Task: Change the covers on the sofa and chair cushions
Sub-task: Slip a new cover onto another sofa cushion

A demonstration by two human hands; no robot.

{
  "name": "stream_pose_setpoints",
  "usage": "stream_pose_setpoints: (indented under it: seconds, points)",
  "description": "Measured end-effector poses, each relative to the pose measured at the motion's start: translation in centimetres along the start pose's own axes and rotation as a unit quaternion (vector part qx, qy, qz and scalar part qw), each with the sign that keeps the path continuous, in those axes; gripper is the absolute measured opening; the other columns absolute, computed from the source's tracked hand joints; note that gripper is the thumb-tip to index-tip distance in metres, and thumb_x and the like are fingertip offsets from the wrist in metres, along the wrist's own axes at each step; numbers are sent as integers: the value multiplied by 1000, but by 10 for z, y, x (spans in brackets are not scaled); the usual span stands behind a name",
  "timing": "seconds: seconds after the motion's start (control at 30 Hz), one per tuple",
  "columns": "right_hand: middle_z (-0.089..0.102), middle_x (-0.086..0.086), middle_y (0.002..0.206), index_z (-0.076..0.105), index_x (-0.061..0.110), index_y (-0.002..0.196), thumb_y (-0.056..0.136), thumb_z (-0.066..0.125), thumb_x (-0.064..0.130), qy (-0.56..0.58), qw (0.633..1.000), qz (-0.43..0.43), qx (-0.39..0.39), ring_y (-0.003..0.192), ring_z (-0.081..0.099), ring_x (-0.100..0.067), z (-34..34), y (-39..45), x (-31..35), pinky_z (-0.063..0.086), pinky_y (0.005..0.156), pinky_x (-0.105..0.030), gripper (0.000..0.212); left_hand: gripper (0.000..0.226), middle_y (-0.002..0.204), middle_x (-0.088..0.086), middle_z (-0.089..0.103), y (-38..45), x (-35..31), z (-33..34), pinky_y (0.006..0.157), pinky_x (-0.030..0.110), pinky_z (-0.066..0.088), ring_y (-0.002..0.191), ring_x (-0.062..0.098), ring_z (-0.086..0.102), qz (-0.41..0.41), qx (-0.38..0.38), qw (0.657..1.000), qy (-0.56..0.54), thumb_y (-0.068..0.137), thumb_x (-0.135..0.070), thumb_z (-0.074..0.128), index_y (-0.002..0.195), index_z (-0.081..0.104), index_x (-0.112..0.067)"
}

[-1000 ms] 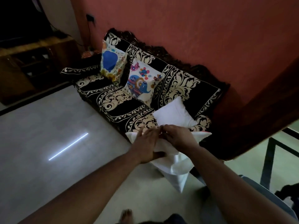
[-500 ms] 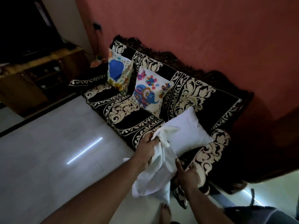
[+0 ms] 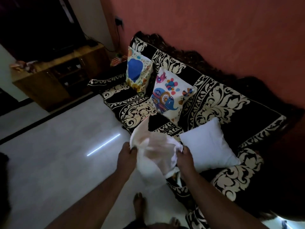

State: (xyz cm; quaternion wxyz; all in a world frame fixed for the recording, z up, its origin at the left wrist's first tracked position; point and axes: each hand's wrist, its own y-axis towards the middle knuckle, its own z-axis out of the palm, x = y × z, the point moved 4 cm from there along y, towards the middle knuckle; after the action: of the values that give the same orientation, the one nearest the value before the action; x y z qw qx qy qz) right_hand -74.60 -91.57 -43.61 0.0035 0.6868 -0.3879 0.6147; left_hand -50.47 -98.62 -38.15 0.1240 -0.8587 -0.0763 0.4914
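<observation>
Both your hands — left hand (image 3: pixel 127 156), right hand (image 3: pixel 184 157) — have fingers clamped on the white cover (image 3: pixel 155 152), near the sofa's (image 3: pixel 222 103) front edge; it may slip floorward — loose, bunched fabric.

The white cover (image 3: pixel 155 156) between the hands is motion-blurred, so its opening and folds cannot be made out. The left hand (image 3: pixel 127 156) has its fingertips tucked into the cloth, out of sight; the right hand (image 3: pixel 184 157) likewise. Below the hands, the feet are cut by the bottom edge. Right of the right hand, the sofa (image 3: pixel 231 103) corner sinks into darkness.
</observation>
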Motion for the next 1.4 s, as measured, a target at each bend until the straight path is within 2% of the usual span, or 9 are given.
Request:
stream_pose_setpoints:
  seconds: [0.1,0.2,0.3,0.43,0.67,0.87,1.03,1.17,1.4]
  points:
    - [63,-5,118,59,12,130,102,53,18,-7,999,-35,-2,107,58,-22,7,22,32,45,91,-30,29,55,111,12,66,29,37,-6,80,42,55,96,33,66,-51,81,979,181,83,-46,56,126,40,-18]
    - [68,-6,118,63,16,129,98,62,24,-69,993,-64,66,99,65,-20,25,33,63,49,78,-27,31,107,150,9,42,64,52,2,102,49,45,130,31,50,-4,162,886,434,80,-60,64,158,3,-20]
    - [71,-3,114,65,22,125,92,72,26,-95,985,-53,131,93,69,-20,45,36,88,55,69,-30,34,106,165,4,17,102,28,27,115,54,26,149,26,23,122,196,871,434,84,-65,62,160,1,-22]
    - [69,6,121,64,31,128,82,79,23,-129,975,-76,167,103,69,-19,48,37,126,57,87,-47,50,106,167,2,11,150,0,64,119,56,20,152,26,16,185,281,859,387,84,-69,59,160,-1,-25]
    - [64,17,129,56,45,127,86,70,2,-162,968,-97,168,116,61,-2,22,38,177,52,95,-27,61,110,166,-1,15,205,-12,102,118,60,17,152,23,17,236,366,806,401,77,-71,64,160,5,-30]
    - [64,14,123,59,22,133,88,66,-3,-140,976,-164,27,110,61,4,0,48,192,48,87,-13,51,39,117,4,66,242,-26,97,88,37,50,112,27,63,252,298,870,303,94,-54,50,121,60,-27]
    - [63,-1,103,68,28,116,86,63,-1,-280,928,-145,-201,91,61,-19,-30,67,166,43,74,-27,42,14,91,5,71,270,-36,62,68,35,48,86,30,67,224,185,942,166,92,-31,66,100,64,-20]
    - [69,-12,103,63,15,116,95,62,18,-364,886,-43,-284,96,65,-34,-37,79,127,40,70,-32,22,24,75,-3,59,272,-43,49,59,33,39,69,24,59,223,184,951,105,88,-22,73,86,49,-23]
    - [67,-18,104,57,11,96,104,48,29,-158,942,35,-292,98,62,-34,-13,103,79,42,80,-38,22,31,69,5,54,267,-30,48,62,36,36,72,29,54,68,96,989,87,99,-28,55,78,54,-5]
